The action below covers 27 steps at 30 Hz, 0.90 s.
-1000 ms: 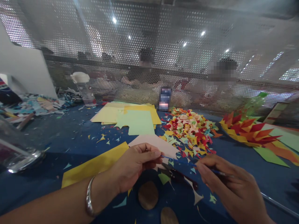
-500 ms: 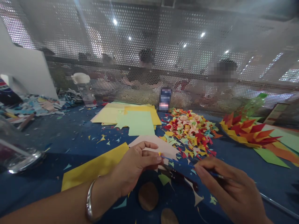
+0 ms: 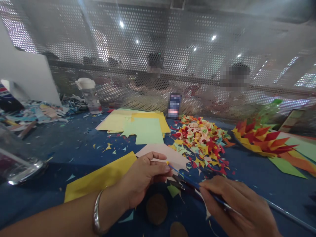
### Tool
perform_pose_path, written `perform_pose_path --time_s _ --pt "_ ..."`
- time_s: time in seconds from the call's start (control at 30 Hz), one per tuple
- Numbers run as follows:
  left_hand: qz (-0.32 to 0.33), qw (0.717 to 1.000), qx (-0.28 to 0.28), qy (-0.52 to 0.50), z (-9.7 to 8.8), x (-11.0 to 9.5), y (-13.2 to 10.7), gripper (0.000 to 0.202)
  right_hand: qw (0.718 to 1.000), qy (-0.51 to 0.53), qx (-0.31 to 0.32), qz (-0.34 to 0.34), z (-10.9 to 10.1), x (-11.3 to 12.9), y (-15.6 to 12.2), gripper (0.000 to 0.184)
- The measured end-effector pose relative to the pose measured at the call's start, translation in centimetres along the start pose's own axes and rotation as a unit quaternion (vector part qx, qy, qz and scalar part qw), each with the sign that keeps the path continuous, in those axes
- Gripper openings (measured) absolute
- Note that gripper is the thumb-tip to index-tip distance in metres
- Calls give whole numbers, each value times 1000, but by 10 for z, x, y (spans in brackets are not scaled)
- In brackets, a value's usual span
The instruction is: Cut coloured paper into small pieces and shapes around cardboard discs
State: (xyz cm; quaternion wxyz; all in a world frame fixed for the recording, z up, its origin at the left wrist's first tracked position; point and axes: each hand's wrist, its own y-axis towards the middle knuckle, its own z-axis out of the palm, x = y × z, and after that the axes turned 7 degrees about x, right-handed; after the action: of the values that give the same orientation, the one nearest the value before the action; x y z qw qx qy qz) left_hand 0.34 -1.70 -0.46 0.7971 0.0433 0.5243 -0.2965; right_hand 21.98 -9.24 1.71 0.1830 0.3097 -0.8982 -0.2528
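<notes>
Tool: thin blue stick [image 3: 190, 182], low in the centre, just above the blue table [image 3: 74, 148].
Right hand [image 3: 237, 207]: fingers closed round the stick's rear end.
Left hand [image 3: 145, 177]: thumb and forefinger pinched on a yellow scrap [image 3: 168, 163] at the stick's tip.
Container: white-lidded cup [image 3: 89, 93] at 10 o'clock, contents unclear.
Around: folded paper pile [image 3: 199, 138] at 1 o'clock; yellow sheet [image 3: 98, 179] at 9 o'clock.

- Bare blue table [image 3: 74, 144] is lying open left of the left hand [image 3: 143, 179].
- A thin blue stick [image 3: 187, 181] is spanning the gap to the right hand [image 3: 237, 207].
- A pile of paper cutouts [image 3: 201, 140] is crowding the room just beyond.
</notes>
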Motion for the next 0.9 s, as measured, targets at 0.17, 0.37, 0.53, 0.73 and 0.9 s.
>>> perform_pose_path --time_s 0.17,0.37,0.53,0.73,0.9 --pt "-5 1000 0 -2 -1 1 0 38 999 -32 -23 -24 2 4 1 14" --pt "-13 1000 -2 14 0 -1 1 44 997 -64 -20 -47 2 10 4 15" --pt "-18 1000 6 12 1 0 0 46 993 -86 -34 -72 1 11 4 13" --pt "-17 1000 5 23 1 -1 -1 45 995 -81 -23 -49 1 12 2 14" --pt "-8 999 1 51 2 -2 -1 41 995 -86 -7 -55 1 12 3 13"
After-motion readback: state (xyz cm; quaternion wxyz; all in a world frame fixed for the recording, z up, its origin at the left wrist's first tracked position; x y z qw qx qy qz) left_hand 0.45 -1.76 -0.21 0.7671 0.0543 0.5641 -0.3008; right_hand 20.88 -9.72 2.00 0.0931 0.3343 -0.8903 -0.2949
